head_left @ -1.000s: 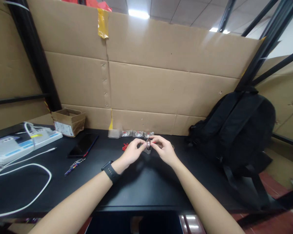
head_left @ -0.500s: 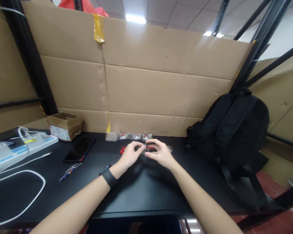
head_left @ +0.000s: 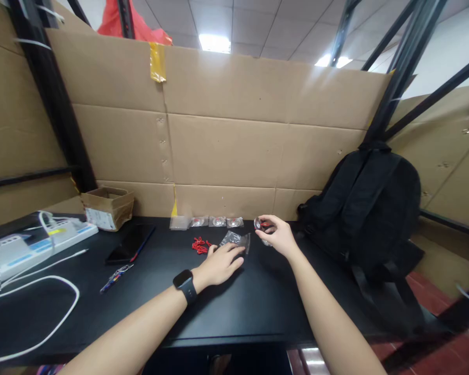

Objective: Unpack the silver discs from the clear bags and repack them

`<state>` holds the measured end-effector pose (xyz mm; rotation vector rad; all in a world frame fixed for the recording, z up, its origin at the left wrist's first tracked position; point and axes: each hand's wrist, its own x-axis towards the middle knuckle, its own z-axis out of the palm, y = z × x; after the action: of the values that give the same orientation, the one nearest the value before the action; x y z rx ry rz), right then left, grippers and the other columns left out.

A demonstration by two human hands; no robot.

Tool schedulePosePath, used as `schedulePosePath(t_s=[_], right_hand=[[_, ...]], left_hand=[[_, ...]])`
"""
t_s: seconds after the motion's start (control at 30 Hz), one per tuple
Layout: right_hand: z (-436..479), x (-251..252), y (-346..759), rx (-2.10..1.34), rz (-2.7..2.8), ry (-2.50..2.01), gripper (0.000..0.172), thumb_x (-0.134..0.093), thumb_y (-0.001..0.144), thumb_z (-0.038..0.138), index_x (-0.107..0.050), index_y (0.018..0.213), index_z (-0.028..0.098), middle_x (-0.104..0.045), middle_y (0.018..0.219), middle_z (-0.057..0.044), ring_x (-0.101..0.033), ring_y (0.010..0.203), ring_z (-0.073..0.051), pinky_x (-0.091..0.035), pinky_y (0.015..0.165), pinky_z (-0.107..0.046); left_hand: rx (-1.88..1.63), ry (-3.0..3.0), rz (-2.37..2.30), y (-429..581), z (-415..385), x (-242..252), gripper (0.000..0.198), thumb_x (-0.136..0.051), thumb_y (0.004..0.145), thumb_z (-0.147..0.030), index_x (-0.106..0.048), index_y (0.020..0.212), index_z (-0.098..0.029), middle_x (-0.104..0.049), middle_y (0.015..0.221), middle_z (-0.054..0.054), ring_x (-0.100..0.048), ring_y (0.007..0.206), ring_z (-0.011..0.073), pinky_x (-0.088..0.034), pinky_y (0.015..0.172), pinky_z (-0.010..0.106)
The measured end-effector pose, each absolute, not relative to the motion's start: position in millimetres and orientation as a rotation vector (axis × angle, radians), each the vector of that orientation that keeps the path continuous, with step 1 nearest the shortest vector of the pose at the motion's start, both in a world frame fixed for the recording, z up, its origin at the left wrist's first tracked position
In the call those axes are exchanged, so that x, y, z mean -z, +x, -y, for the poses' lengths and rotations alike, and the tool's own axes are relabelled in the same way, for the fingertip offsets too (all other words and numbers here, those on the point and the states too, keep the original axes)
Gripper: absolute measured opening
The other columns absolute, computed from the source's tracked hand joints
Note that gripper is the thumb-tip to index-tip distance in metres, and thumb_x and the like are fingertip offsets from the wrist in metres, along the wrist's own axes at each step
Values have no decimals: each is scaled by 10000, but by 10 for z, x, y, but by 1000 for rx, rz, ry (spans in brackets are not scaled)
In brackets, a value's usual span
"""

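Observation:
My right hand [head_left: 276,236] pinches a small round metallic disc [head_left: 258,224] with some red on it, held on edge above the black table. My left hand [head_left: 220,261] lies palm down with its fingers spread, just in front of a crumpled clear plastic bag [head_left: 234,239]. Red cords [head_left: 200,245] lie in a small heap to the left of that bag. Along the back stand out a flat clear packet [head_left: 180,223] and three clear bags with round pieces, one of them a bagged disc [head_left: 218,222]. Something shiny below my right fingers is mostly hidden.
A black backpack [head_left: 369,208] stands at the right. On the left are an open cardboard box [head_left: 108,209], a dark phone [head_left: 130,244], keys [head_left: 115,277], a white power strip [head_left: 42,250] and a white cable [head_left: 64,281]. A cardboard wall [head_left: 222,151] rises behind.
My hands have moved apart: the right one went right with the disc, the left one opened and came down by the plastic bag. The red cords and bag are now in fuller view.

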<state>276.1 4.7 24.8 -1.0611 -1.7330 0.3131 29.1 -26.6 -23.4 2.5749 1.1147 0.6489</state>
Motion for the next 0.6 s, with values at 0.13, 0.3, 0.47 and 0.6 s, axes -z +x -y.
schedulePosePath(t_s=[0.13, 0.3, 0.47, 0.6], right_hand=[[-10, -278, 2873, -379, 1796, -1218, 362, -802, 676, 370, -747, 980, 180, -744, 839, -53, -647, 617, -153, -520, 566, -252], [66, -314, 2866, -359, 2094, -1288, 276, -804, 650, 349, -769, 873, 190, -684, 681, -1, -572, 588, -130, -440, 567, -235], [88, -265, 2766, -444, 2268, -1307, 229, -785, 655, 325, -747, 837, 192, -669, 635, 19, -560, 567, -125, -411, 557, -227], [96, -228, 2675, -440, 2303, -1349, 223, -776, 658, 313, -751, 841, 187, -688, 640, 11, -597, 574, -139, -418, 558, -231]], left_hand=[[-551, 2713, -1152, 284, 313, 236, 446, -292, 1021, -518, -533, 1372, -385, -504, 1439, 92, -429, 1345, 314, -266, 1078, 623], [-497, 2765, -1167, 252, 320, 236, 421, -307, 1017, -522, -535, 1348, -395, -468, 1484, 89, -332, 1415, 357, -255, 1056, 667], [-479, 2806, -1172, 228, 342, 214, 408, -346, 1010, -505, -531, 1334, -341, -448, 1504, 106, -357, 1404, 353, -263, 1071, 648], [-470, 2852, -1125, 221, 366, 217, 433, -356, 1006, -516, -525, 1323, -275, -449, 1502, 153, -389, 1395, 334, -310, 1063, 597]])
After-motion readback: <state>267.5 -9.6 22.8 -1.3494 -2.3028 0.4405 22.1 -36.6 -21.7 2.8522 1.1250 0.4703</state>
